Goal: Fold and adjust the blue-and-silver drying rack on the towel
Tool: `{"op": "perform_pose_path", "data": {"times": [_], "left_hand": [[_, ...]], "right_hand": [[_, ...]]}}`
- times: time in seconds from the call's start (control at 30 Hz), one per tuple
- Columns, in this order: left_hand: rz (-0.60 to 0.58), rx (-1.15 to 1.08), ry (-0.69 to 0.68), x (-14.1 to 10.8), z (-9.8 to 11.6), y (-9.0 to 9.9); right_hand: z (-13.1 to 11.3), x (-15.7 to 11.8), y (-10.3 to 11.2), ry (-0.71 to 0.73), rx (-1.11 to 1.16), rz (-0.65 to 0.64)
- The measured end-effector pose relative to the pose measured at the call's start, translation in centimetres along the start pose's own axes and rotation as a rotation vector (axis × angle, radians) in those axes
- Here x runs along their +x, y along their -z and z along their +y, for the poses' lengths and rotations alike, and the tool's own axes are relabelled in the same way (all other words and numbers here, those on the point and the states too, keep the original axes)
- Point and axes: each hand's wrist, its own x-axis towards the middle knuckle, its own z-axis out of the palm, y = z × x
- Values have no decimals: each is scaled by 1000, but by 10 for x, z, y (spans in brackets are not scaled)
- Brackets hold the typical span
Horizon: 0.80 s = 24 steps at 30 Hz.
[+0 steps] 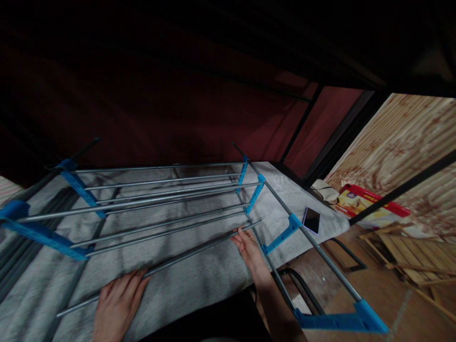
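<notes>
A loose grey metal tube (192, 250) lies slantwise at the front of a rack made of metal tubes and blue plastic brackets. Near the tube's left end, my left hand (119, 301) is wrapped over it. Toward the other end, my right hand (246, 244) pinches it between thumb and fingers. Beside my right hand is a blue bracket (283, 236) on the rack's right side frame. On the left side, another blue bracket (46, 237) faces it, with several crossbars (171, 192) spanning between the two sides.
Several more grey tubes (21, 251) lie at the left on the grey cloth (210, 285). A phone (311, 220) rests near the cloth's right edge. Beyond are a red and yellow box (366, 202), a folded wooden piece (413, 251) and a dark frame post (406, 187).
</notes>
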Motion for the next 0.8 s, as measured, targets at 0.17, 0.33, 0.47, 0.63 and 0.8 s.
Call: {"op": "perform_pose_path", "data": {"times": [0.17,0.33,0.47,0.63,0.8], "left_hand": [[-36,-37,53,-5,0,-6],[-46,-42,96,-12,-1,-11],[-39,-3,32,-6,-1,-4],[-19,11,40,0,1,1],[-18,35,-10,-1,0,0]], "right_hand": [[-10,-6,-8,10,12,-98],[-17,-11,-16,59,-31,-102],[-18,-12,-21,52,-3,-112],[-16,-9,-24,47,15,-70],[-17,-2,-29,61,-16,-78]]}}
